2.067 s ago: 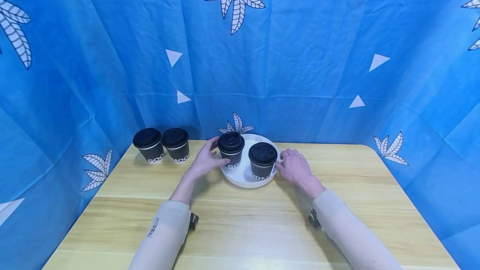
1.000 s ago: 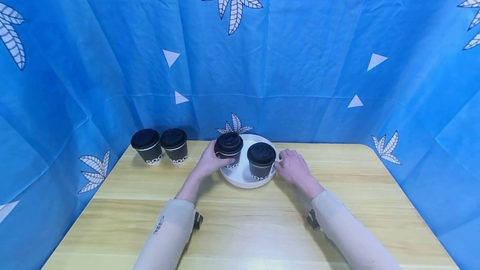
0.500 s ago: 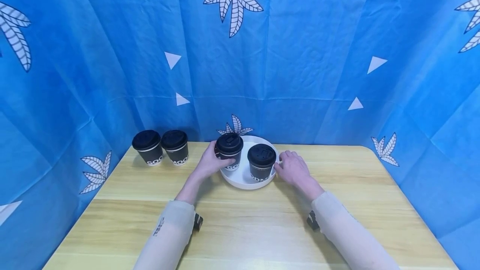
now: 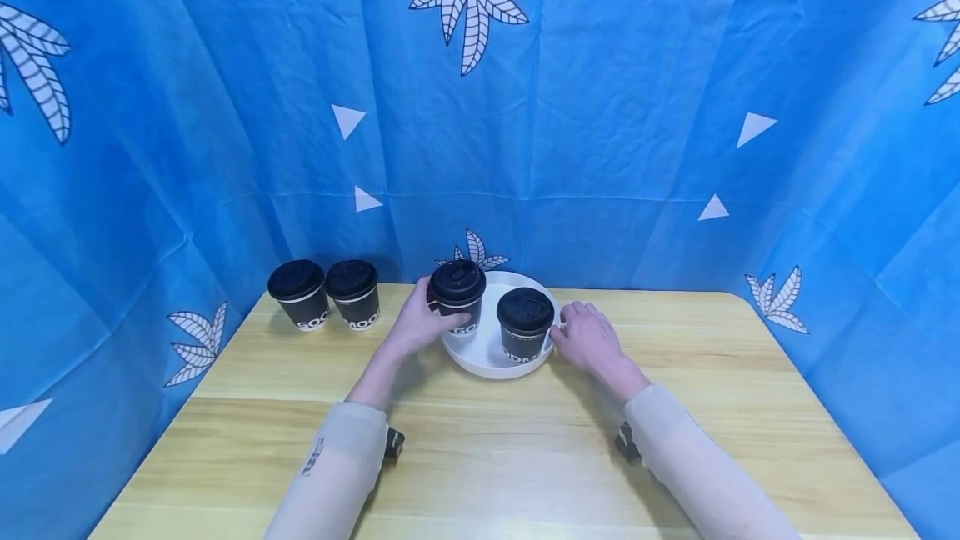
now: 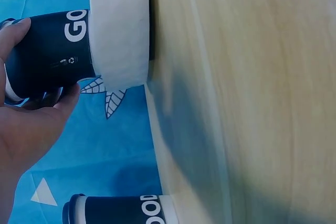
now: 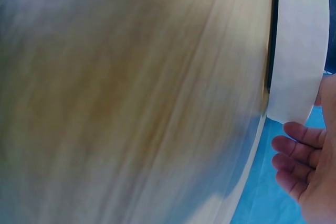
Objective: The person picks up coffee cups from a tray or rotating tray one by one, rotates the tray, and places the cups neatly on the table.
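My left hand (image 4: 422,322) grips a black paper coffee cup (image 4: 459,307) with a dark lid, thumb across the front and fingers round the far side. That cup is upright over the left part of a round white tray (image 4: 480,367); the left wrist view hides its base behind the tray wall (image 5: 119,30). A second lidded coffee cup (image 4: 523,330) stands on the tray's right side. My right hand (image 4: 592,338) holds the tray's right rim, thumb on the inner side and fingers outside, as the right wrist view of the hand (image 6: 310,156) shows.
Two more lidded coffee cups, one at the far left (image 4: 300,298) and one beside it (image 4: 356,297), stand near the back left table edge. The wooden table (image 4: 510,457) meets a blue patterned curtain (image 4: 600,107) behind and at both sides.
My left fingers and thumb have closed round the left cup on the tray, and that cup has risen slightly in the last half second. The right hand has stayed at the rim.
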A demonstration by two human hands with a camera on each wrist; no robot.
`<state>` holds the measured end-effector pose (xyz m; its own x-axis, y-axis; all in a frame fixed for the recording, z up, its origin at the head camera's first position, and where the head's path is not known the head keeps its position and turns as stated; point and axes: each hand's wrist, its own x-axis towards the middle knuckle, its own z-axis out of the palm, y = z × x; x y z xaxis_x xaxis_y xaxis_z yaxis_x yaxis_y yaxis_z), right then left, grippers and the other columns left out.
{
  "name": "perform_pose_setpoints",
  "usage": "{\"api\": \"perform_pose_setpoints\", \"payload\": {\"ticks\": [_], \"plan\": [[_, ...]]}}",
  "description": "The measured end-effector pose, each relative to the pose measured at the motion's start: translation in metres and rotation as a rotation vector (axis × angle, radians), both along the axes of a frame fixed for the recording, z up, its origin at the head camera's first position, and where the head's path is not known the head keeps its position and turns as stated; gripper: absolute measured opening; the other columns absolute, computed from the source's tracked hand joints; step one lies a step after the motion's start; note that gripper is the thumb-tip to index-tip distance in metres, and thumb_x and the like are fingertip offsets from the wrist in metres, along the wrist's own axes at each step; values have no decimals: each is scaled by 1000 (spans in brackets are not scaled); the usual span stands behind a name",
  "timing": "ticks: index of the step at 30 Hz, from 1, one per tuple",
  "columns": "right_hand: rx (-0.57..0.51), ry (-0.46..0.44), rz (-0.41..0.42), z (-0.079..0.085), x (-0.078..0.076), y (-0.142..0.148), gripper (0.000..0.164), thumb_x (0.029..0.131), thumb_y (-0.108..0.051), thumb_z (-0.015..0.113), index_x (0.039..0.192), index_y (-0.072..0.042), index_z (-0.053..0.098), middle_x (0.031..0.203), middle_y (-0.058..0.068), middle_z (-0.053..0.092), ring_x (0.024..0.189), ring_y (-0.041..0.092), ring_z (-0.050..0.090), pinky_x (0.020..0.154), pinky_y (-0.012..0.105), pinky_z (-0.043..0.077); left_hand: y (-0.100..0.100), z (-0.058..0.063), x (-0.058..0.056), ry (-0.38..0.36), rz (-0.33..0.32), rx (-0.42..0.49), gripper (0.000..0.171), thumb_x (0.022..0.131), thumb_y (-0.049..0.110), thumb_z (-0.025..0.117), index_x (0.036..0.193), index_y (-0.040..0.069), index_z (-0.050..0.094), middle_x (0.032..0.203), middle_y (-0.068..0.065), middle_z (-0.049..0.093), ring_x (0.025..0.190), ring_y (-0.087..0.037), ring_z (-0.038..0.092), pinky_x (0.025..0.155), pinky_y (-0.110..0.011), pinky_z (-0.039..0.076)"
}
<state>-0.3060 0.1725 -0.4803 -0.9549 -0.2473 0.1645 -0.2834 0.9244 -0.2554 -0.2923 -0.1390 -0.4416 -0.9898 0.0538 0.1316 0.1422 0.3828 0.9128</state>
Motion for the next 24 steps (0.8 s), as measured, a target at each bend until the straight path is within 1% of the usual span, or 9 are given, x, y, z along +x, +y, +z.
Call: {"api": "perform_pose_setpoints", "payload": {"ticks": [8,15,24], "plan": [[-9,7,6,-1,0,0,41,101,-34,55,120,2,62,114,15,62,104,32,55,95,50,49,-6,4,4,26,5,26,88,80,17,88,150,1,38,146,-21,53,139,-39,49,119,-53,39],[-12,16,3,-2,1,0,41,101,-34,54,120,2,62,114,16,62,105,33,55,96,50,49,-12,8,10,25,19,28,89,81,17,88,151,3,36,147,-19,52,140,-37,49,119,-50,40],[-18,4,-2,-1,2,-1,42,102,-34,54,121,2,61,115,16,61,107,34,55,96,51,49,-22,14,16,43,20,44,91,81,16,88,152,1,33,147,-21,52,139,-38,50,119,-49,40]]}}
